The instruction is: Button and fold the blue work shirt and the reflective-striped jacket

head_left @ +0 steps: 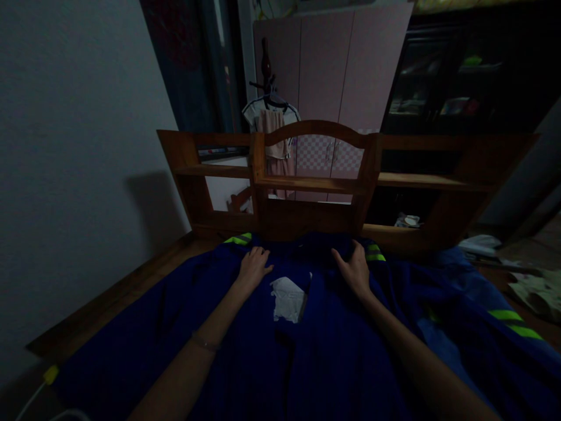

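Note:
A dark blue work jacket (346,345) with yellow-green striped bands lies spread out before me. My left hand (254,269) rests on its upper left part, near the striped shoulder band (239,239), thumb apart from the slightly bent fingers. On the other side, my right hand (354,266) touches the cloth near the collar, beside the right striped band (375,253). Its thumb stands well away from the fingers, and some fingertips are hard to make out in the dim light. Between the hands, a whitish patch (289,299) shows at the jacket's opening.
A wooden headboard with shelves (315,186) stands just behind the jacket. Blue denim-like cloth (442,345) lies under the right sleeve. A pale wall (87,146) closes the left side. Farther back are a pink wardrobe (324,76), hanging clothes (274,126) and a dark cabinet (438,76).

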A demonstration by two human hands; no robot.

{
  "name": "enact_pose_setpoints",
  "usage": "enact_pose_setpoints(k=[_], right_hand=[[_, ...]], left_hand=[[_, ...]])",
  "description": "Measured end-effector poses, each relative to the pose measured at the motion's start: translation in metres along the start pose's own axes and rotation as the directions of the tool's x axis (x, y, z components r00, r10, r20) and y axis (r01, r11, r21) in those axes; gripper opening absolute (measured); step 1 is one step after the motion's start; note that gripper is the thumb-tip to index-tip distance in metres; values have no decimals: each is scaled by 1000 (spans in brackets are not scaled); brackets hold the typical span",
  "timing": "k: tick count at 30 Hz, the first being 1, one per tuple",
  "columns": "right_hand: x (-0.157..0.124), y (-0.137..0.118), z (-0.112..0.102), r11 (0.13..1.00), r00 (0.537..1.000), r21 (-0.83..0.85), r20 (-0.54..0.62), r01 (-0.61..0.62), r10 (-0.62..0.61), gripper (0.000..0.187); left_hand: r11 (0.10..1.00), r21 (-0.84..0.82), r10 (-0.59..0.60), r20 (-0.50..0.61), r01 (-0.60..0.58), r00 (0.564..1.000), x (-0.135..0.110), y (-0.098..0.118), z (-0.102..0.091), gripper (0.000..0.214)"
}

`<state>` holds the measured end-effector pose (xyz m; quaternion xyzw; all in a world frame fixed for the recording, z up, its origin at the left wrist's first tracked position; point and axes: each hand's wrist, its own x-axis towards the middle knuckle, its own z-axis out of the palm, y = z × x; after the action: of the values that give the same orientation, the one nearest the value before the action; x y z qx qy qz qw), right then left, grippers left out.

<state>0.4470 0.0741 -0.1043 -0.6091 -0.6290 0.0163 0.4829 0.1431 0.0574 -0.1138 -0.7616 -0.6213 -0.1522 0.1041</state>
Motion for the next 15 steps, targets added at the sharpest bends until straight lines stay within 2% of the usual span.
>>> enact_pose_setpoints(k=[2,4,7,11,15], right_hand=[[3,25,9,987,992,107,41,-122,118,67],[7,42,15,971,984,167,70,-173,163,56],[11,52,18,968,986,189,60,-167,158,43],[12,51,11,978,991,160,11,-136,136,37],[9,45,-2,996,998,72,-31,-59,61,33]], left_hand=[[1000,-3,-18,16,18,1000,-3,-6,2,40],[999,-22,-27,48,28,998,-3,-12,2,47],[998,-63,-23,103,30,994,-2,-19,0,57],[994,-110,48,204,-26,978,-5,-28,-4,43],[991,-89,124,267,-103,956,-12,-31,-11,48]])
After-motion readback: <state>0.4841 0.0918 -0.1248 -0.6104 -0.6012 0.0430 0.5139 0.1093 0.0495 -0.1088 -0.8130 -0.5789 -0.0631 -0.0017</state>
